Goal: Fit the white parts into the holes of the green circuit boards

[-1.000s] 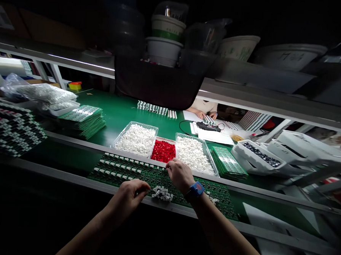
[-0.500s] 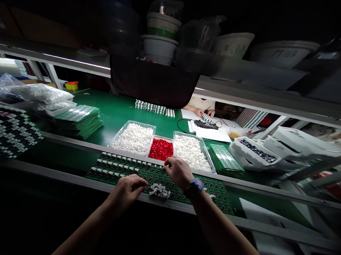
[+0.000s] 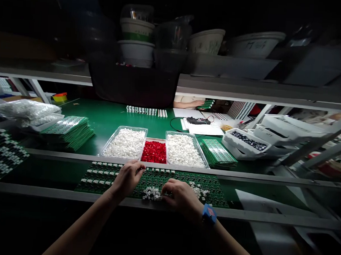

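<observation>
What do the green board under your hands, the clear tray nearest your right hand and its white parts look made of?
The green circuit board looks like solder-masked fibreglass: glossy green coating, thin rigid edges. The clear tray looks like thin moulded plastic, with see-through walls and a shiny rim. The white parts look like matte moulded plastic, though too small to be sure.

A dark green circuit board (image 3: pixel 170 176) lies flat, with neat, evenly spaced rows of small white connectors (image 3: pixel 102 173) seated across its left part. Its right part looks mostly bare. A heap of loose connectors (image 3: pixel 151 194) sits near the board's front edge, with a smaller scatter (image 3: pixel 198 191) further right.
</observation>
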### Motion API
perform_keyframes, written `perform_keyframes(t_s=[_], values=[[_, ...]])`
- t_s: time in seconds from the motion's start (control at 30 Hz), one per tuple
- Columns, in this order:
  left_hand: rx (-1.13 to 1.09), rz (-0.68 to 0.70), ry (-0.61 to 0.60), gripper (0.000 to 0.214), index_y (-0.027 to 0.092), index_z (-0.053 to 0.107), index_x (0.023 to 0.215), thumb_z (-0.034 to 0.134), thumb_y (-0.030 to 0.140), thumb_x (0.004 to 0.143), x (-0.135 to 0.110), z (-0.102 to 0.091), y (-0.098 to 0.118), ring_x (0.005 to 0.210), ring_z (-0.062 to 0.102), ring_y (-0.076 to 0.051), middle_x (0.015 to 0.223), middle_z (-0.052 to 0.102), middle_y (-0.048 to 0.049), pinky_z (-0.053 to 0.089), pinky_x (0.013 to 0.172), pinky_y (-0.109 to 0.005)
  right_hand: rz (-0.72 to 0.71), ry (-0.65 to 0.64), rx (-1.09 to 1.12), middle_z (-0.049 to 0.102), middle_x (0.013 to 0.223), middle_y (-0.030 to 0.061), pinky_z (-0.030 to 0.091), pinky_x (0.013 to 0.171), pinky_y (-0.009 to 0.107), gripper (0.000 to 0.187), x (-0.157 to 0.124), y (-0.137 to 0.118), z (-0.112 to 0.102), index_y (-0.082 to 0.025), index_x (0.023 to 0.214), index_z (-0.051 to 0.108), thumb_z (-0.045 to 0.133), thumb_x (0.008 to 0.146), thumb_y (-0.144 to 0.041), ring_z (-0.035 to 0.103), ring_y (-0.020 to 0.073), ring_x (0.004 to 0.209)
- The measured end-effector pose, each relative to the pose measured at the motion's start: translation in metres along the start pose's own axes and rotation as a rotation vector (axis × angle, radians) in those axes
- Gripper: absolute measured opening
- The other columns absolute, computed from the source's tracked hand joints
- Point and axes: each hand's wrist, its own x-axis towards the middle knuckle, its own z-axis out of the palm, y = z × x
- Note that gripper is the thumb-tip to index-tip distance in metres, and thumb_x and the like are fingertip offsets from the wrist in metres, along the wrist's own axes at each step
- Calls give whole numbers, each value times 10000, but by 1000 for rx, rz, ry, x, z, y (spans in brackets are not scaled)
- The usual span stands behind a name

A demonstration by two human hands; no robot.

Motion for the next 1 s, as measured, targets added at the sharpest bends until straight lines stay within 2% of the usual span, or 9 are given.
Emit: perform_keyframes(t_s=[0.2, 0.3, 0.4, 0.6, 0.83, 1.0], values=[[121, 92, -28, 171, 157, 665, 835, 498, 138, 864, 14, 5, 2, 862, 600, -229, 832, 650, -77, 473, 806, -337, -49, 192, 165, 634, 768, 15, 415, 648, 193, 160, -6, 6, 3, -162, 789, 628, 541, 717, -48, 565, 118, 677], [163, 108, -48, 176, 152, 660, 837, 488, 137, 871, 17, 6, 1, 870, 587, -238, 835, 645, -83, 469, 817, -354, -40, 247, 233, 622, 714, 3, 409, 614, 185, 187, -8, 10, 3, -154, 783, 623, 531, 681, -28, 546, 108, 629], [216, 106, -77, 181, 147, 655, 839, 479, 124, 873, 19, 6, 0, 880, 577, -240, 843, 637, -87, 465, 823, -363, -18, 290, 263, 617, 707, 7, 409, 598, 188, 212, -8, 16, 3, -149, 835, 651, 524, 703, -43, 536, 105, 605], [256, 98, -119, 172, 140, 658, 832, 491, 112, 865, 20, 6, -1, 876, 565, -247, 836, 631, -97, 463, 821, -368, -18, 292, 305, 653, 785, 33, 444, 643, 200, 216, -7, 24, 6, -161, 844, 696, 533, 736, -69, 588, 118, 670], [199, 123, -87, 171, 166, 655, 816, 498, 112, 857, 20, 9, -2, 868, 560, -236, 835, 632, -83, 456, 814, -357, -21, 273, 299, 664, 830, 40, 470, 679, 214, 191, -8, 29, 9, -177, 887, 718, 543, 814, -153, 612, 123, 695], [231, 122, -76, 179, 159, 646, 793, 491, 101, 860, 20, 9, 3, 859, 561, -238, 818, 631, -85, 456, 800, -363, -9, 249, 267, 666, 862, 46, 472, 705, 225, 199, -7, 27, 8, -179, 888, 714, 547, 798, -122, 622, 133, 735]])
